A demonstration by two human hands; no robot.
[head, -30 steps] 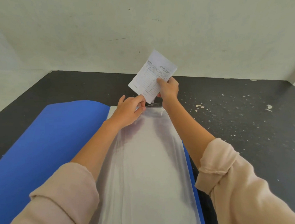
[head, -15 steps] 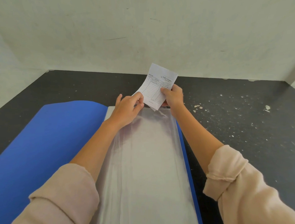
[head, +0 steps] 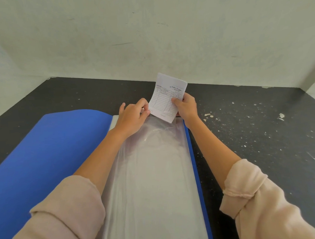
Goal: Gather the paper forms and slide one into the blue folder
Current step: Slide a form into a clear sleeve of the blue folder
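Now both hands pinching, right hand [head: 186, 107] curled ruled paper form [head: 167, 97], left hand [head: 133, 115] seemingly glossy sleeve [head: 155, 173]

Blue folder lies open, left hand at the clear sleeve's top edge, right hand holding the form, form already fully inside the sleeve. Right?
Not quite. In the head view most of the form stands above the clear sleeve, only its lower edge at the opening. Blue folder, left hand and right hand are as described.

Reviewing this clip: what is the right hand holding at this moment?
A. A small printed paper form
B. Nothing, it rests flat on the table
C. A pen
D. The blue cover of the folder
A. The right hand pinches the paper form upright at the far, top edge of the clear sleeve, which the left hand pinches.
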